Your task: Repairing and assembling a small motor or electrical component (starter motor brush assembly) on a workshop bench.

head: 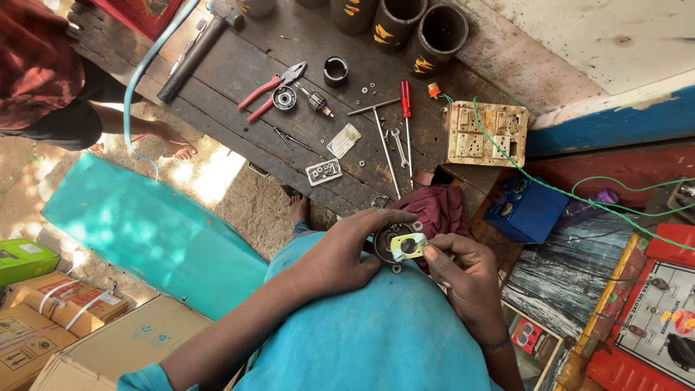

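My left hand [340, 250] grips a round dark metal motor part [387, 242] at my lap, fingers curled over its top edge. My right hand [463, 271] pinches a small pale plate with a round hole [407, 246] that lies against the face of that round part. Both hands meet just in front of my blue shirt, beside a crumpled maroon cloth [438, 206].
The dark wooden bench [239, 65] carries red-handled pliers [269, 90], a red screwdriver [406, 108], a spanner, a bearing, small screws, a hammer [195, 51], a switch board [486, 132] with green wire, and black cylinders. A blue box [525, 210], a teal sheet, cardboard boxes and another person at the top left surround me.
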